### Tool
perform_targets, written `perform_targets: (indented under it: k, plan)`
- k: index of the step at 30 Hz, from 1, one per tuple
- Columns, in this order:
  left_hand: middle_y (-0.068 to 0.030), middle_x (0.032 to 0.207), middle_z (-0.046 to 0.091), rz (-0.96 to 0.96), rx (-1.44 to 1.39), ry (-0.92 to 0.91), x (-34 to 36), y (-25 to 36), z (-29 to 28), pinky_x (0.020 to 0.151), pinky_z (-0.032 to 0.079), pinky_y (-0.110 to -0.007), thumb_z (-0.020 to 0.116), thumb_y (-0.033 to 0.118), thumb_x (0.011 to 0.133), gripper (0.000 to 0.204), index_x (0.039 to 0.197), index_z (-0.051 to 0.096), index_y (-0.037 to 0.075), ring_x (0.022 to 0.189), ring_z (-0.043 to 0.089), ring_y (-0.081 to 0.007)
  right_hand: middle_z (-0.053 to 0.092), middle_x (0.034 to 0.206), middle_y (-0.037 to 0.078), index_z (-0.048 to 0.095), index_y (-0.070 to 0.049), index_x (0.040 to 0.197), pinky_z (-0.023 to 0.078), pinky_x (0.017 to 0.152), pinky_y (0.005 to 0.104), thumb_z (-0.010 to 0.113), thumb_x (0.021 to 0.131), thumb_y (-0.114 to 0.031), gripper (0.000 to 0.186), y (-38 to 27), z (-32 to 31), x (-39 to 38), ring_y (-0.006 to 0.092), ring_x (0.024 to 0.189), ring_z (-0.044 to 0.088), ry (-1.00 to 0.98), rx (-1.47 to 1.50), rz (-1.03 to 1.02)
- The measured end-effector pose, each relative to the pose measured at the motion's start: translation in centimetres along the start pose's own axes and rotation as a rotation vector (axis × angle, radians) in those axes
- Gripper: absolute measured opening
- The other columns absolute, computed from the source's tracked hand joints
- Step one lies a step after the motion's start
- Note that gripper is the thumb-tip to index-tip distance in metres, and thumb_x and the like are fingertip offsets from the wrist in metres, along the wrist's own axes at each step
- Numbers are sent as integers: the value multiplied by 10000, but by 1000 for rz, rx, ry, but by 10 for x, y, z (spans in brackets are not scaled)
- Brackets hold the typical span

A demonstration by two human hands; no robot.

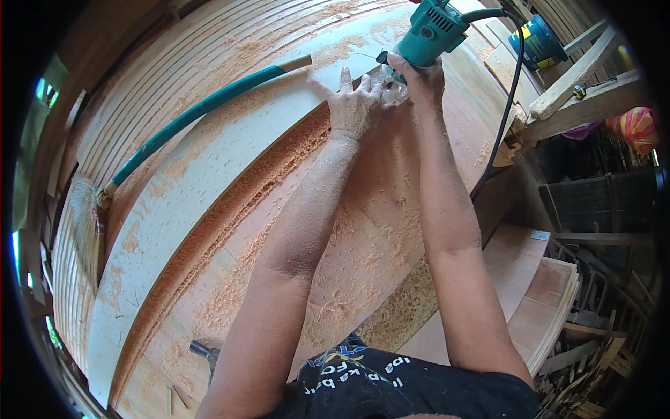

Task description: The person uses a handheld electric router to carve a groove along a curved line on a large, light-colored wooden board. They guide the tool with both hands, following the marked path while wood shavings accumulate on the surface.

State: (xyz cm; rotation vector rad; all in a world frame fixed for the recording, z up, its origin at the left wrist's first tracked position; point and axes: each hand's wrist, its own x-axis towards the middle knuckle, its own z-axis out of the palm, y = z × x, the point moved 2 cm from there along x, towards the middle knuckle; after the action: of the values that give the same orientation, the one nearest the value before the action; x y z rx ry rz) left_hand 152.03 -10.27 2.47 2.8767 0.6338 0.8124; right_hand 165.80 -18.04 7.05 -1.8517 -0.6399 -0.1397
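My right hand [424, 82] is wrapped round the lower body of a teal trim router [434, 33], which stands over the edge of a long, curved, pale board [164, 199]. A clear guard shows at the router's base; its bit is hidden. My left hand [351, 108] lies flat with its fingers spread over the board's edge, close beside the router base. Sawdust coats this hand and forearm. Under the curved board is a wide wooden panel [377, 230], strewn with reddish shavings that gather thickly along the curved edge.
A whisk broom [199, 108] with a green-wrapped handle lies across the board at left. The router's black cord [513, 98] hangs down to the right of my right arm. A dark-headed tool [202, 348] lies near my left elbow. Stacked sheets [548, 300], beams and a bucket [539, 43] stand at right.
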Motion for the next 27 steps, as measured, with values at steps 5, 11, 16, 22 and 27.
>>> perform_targets:
  k: [5, 11, 16, 22, 27]
  plan:
    - [-34, 1399, 616, 0, -14, 8, 3, 1, 2, 957, 54, -932, 625, 456, 928, 428, 1319, 640, 284, 1391, 459, -406, 714, 1084, 169, 591, 0, 1202, 513, 968, 414, 867, 614, -560, 858, 4, 0, 5, 311, 1031, 700, 12, -11, -20]
    - [-29, 1394, 619, 7, 9, 29, 7, 2, 9, 957, 56, -933, 626, 453, 927, 422, 1313, 644, 283, 1393, 457, -400, 711, 1090, 177, 590, 11, 1200, 508, 979, 408, 871, 612, -556, 863, 5, -2, 9, 308, 1041, 697, -6, -39, -6]
    - [-10, 1391, 618, 8, -14, 14, 12, 6, 9, 954, 29, -945, 632, 454, 919, 447, 1328, 642, 272, 1405, 441, -389, 709, 1092, 184, 588, 28, 1195, 507, 979, 406, 871, 612, -556, 872, 9, -4, 14, 308, 1045, 696, 7, -25, -25]
    - [-4, 1405, 609, 0, 13, -6, 18, 11, 11, 953, 9, -944, 627, 467, 921, 461, 1344, 629, 284, 1408, 436, -393, 709, 1094, 188, 588, 28, 1196, 505, 984, 410, 868, 611, -561, 877, 17, -6, 24, 318, 1049, 694, 12, -33, -16]
    - [-9, 1411, 605, -4, -33, -16, 22, 12, 14, 947, -3, -943, 625, 444, 930, 454, 1354, 622, 282, 1411, 434, -390, 709, 1087, 193, 589, 35, 1190, 505, 981, 410, 864, 609, -566, 881, 17, -9, 27, 321, 1041, 696, 8, -41, -3]
